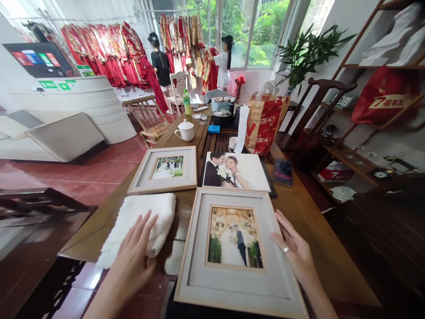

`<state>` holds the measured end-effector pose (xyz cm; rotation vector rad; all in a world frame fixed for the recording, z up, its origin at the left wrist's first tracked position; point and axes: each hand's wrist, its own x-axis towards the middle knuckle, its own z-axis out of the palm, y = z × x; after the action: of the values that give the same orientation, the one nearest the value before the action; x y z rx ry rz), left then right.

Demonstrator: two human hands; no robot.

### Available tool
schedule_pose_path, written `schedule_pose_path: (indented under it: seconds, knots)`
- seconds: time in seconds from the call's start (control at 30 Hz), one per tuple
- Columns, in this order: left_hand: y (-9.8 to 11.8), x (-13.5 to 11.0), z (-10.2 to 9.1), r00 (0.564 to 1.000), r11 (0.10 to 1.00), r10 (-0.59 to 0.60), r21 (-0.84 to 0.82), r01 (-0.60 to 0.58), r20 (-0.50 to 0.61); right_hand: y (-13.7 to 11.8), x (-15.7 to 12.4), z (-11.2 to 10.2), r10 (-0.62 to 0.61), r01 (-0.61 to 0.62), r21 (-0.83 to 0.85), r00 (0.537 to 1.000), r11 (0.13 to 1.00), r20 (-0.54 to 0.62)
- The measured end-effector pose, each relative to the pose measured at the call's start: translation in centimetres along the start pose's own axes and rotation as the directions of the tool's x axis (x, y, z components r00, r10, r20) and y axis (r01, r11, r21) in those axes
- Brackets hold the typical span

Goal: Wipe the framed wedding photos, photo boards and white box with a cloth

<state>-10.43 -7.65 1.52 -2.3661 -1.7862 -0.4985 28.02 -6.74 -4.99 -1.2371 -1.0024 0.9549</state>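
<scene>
Framed wedding picture (235, 239) lies just left of the right hand (295, 248), face up, its upper edge meeting a photo panel. That hand is closed on the frame's right side, thumb over the face and fingers along the outer edge, a grip that seems meant to steady it while keeping clear of the picture. Its lower end seems to reach past the table's (318, 230) near edge, which would explain needing a hold.

The left hand (137, 248) is spread, fingers apart, over a folded white cloth (149, 212); whether it presses or only hovers, I cannot tell. Lying beneath that palm, the cloth is within easy reach of the frame.

Beyond the left hand, past the cloth, a second frame (168, 168) lies flat, probably set there to leave room. Beyond the right hand are the photo panel (255, 170) and, farther out, a red-and-brown paper bag (265, 124).
</scene>
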Motion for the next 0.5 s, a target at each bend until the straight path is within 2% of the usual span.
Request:
schedule_pose_path:
  seconds: [0.1,0.23,0.33,0.43,0.5]
  knots:
    - [-2.2,-0.1,1.7,0.999,0.997,-0.046,0.057,0.044,0.027,-0.1,-0.1,-0.2,0.043,-0.044,0.026,0.998,0.999,0.055]
    - [-2.3,1.3,2.2,0.996,0.994,-0.073,0.076,0.076,-0.042,-0.1,-0.1,-0.4,0.095,-0.098,0.025,0.99,0.995,0.107]
    - [-0.5,2.5,1.2,0.99,0.995,-0.096,-0.011,0.096,-0.1,0.2,-0.1,-0.4,0.081,-0.084,0.019,0.989,0.996,0.127]
    - [2.5,3.9,0.2,0.98,0.979,-0.094,-0.193,0.059,-0.177,0.4,-0.1,-0.4,0.023,-0.023,-0.003,0.994,1.0,0.111]
    - [4.9,5.1,0.2,0.985,0.962,-0.063,-0.274,0.017,-0.163,0.4,-0.1,-0.4,0.001,0.002,-0.025,0.994,1.0,0.108]
